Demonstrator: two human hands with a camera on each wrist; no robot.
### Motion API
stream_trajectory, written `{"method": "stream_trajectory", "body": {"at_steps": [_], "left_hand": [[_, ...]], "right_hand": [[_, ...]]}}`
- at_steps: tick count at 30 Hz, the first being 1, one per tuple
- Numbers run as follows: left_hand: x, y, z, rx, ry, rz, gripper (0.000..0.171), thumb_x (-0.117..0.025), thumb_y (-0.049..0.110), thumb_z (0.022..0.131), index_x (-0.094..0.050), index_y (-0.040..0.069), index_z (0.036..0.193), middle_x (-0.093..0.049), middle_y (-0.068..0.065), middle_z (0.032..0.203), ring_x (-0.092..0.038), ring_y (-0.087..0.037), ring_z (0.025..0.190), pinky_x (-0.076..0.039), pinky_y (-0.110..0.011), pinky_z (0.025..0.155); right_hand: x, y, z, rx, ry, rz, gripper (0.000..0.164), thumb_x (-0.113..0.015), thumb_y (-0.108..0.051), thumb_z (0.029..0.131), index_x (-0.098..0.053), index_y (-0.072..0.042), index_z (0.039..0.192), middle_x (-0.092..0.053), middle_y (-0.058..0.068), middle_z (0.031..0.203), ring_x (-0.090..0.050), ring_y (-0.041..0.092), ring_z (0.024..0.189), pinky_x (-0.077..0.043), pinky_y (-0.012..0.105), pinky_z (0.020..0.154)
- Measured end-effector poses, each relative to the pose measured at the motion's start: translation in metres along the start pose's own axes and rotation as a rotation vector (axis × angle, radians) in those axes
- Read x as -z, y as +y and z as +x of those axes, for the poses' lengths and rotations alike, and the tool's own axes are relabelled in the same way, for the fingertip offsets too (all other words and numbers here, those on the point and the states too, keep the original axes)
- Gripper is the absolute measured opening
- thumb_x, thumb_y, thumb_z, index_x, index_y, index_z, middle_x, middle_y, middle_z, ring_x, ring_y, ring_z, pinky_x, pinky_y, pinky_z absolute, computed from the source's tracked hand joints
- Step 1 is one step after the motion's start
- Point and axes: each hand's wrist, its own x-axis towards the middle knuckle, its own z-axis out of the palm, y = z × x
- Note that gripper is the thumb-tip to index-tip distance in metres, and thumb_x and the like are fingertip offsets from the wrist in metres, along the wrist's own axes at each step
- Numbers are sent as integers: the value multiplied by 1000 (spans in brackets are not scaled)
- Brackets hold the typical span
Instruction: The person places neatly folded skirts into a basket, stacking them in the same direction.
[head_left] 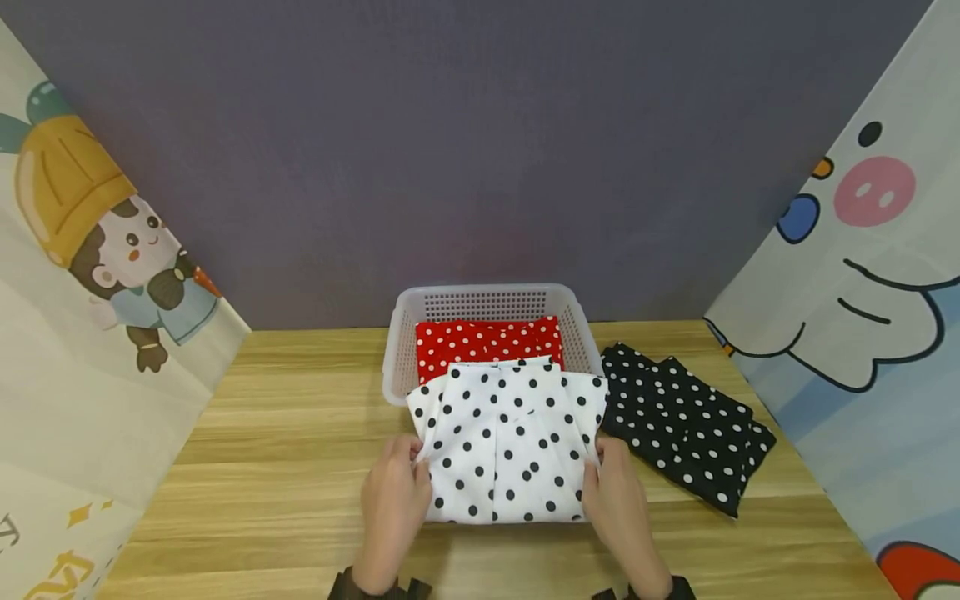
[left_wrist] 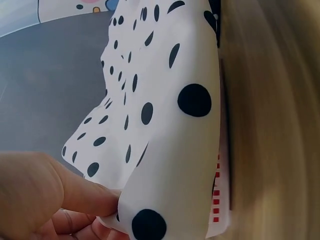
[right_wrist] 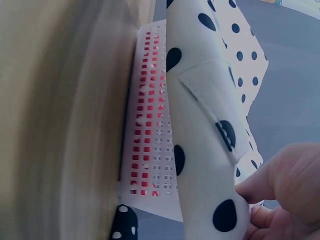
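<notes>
A folded white cloth with black dots (head_left: 510, 442) is held by its two sides, one hand at each. My left hand (head_left: 397, 492) pinches the left edge between thumb and fingers, and my right hand (head_left: 618, 487) pinches the right edge. The cloth hangs over the near part of a white plastic basket (head_left: 487, 293) and hides its front wall in the head view. Inside the basket lies a folded red cloth with white dots (head_left: 487, 342), partly covered by the white one. Red shows through the basket's holes (right_wrist: 145, 125) in the right wrist view.
A folded black cloth with white dots (head_left: 686, 425) lies on the wooden table (head_left: 285, 467) to the right of the basket. Behind the table stands a dark grey panel (head_left: 480, 167). Cartoon-printed sheets (head_left: 67, 417) flank the table on both sides.
</notes>
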Motion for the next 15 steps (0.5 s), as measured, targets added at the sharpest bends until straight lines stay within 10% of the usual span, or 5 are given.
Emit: {"method": "stream_trajectory", "body": {"at_steps": [15], "left_hand": [[-3, 9, 47, -43, 1, -2, 13, -67, 2, 74, -60, 3, 85, -54, -8, 80, -52, -21, 61, -40, -29, 49]], "right_hand": [[0, -11, 44, 90, 56, -8, 21, -53, -3, 85, -48, 6, 103, -51, 19, 95, -52, 30, 79, -45, 43, 65]]}}
